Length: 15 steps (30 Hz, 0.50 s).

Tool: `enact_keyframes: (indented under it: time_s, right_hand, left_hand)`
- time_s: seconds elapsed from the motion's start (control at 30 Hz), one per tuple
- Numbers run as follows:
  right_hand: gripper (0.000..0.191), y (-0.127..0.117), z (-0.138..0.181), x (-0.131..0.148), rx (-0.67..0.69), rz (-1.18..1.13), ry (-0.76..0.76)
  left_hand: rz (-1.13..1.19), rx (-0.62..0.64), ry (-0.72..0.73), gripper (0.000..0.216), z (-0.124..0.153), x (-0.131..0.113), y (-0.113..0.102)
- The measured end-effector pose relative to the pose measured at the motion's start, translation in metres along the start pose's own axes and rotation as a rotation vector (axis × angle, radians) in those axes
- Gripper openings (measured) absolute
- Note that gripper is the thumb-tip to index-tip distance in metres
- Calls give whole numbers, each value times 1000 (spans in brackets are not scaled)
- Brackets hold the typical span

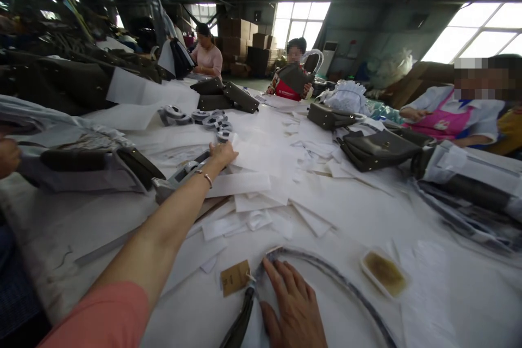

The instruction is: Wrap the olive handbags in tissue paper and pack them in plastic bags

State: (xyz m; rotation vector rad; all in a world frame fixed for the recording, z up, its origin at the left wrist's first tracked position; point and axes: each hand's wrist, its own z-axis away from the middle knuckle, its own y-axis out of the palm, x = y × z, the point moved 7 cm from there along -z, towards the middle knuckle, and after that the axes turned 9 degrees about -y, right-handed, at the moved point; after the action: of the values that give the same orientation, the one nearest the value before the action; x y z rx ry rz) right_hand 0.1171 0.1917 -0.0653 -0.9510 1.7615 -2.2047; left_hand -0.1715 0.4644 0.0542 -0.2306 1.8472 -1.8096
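Note:
My left hand, a bangle on its wrist, reaches across the table to several grey-and-white rolled loops. Its fingers look spread beside the nearest loop; the tips are partly hidden. Close to me, my right hand lies with fingers stretched out at the wrapped handle of a dark olive bag, only partly in view. A brown cardboard tag hangs from the bag by a white tie, left of my right hand.
White paper sheets lie across the white table. A shallow dish of yellowish-brown material sits at right. Olive bags and a wrapped bag stand on both sides. Several people work around the table; another person's hand shows at far left.

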Motion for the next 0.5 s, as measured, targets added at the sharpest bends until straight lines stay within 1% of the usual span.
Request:
enact_keyframes:
  time_s: [0.17,0.27,0.3,0.37,0.43,0.5]
  right_hand:
    - [68,4,-3,-1,-19,92,27]
    - [69,9,-4,-2,-44,151,40]
    - [70,11,-4,-2,-57,165,36]
    - [70,12,-3,-5,-107,187,28]
    - [68,12,-2,-7,-176,201,27]
    - [65,11,0,-8,-236,213,25]
  left_hand:
    - [-28,89,115,38,25,-48,43]
    - [-15,132,167,37,32,-67,57]
    - [-10,130,178,37,30,-70,57]
    - [-7,86,180,40,19,-70,51]
    - [-11,-3,165,39,0,-63,37]
    - [-24,-87,141,35,-22,-50,24]
